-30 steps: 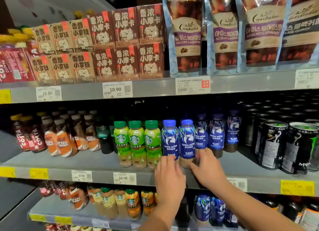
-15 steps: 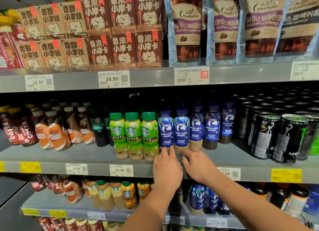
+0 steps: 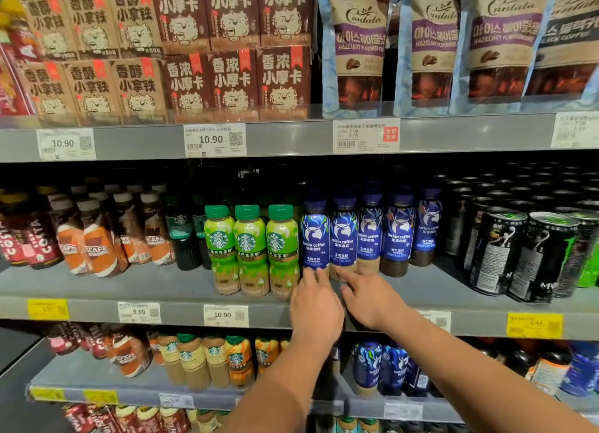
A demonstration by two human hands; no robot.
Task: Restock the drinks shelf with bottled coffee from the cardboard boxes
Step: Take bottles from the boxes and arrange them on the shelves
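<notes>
Both hands are at the front row of blue luckin coffee bottles [image 3: 343,238], which stand on the middle shelf [image 3: 129,287] just right of the green Starbucks bottles [image 3: 249,248]. The left hand [image 3: 316,306] lays straight fingers [image 3: 312,275] against the base of the blue bottle nearest the Starbucks row; the right hand [image 3: 372,303] puts an outstretched forefinger to the base of the next one rightward, its other fingers loosely bent; neither hand holds anything.

This looks like squaring the row. It is best to push low at the base so that each bottle slides rather than tips, to keep the deer logo facing out, and to close the gap to the Starbucks row without knocking it. No cardboard box is in view.

The blue labels read "luckin coffee"; the price tag [image 3: 226,315] below the Starbucks bottles reads 10.90, and the one further left 9.99. Left of the Starbucks bottles, "COSTA" and part of "NESCAFE" show. Above and right of them, the Cantata pouches [image 3: 359,44] read "HAZELNUT FLAVORED".
</notes>
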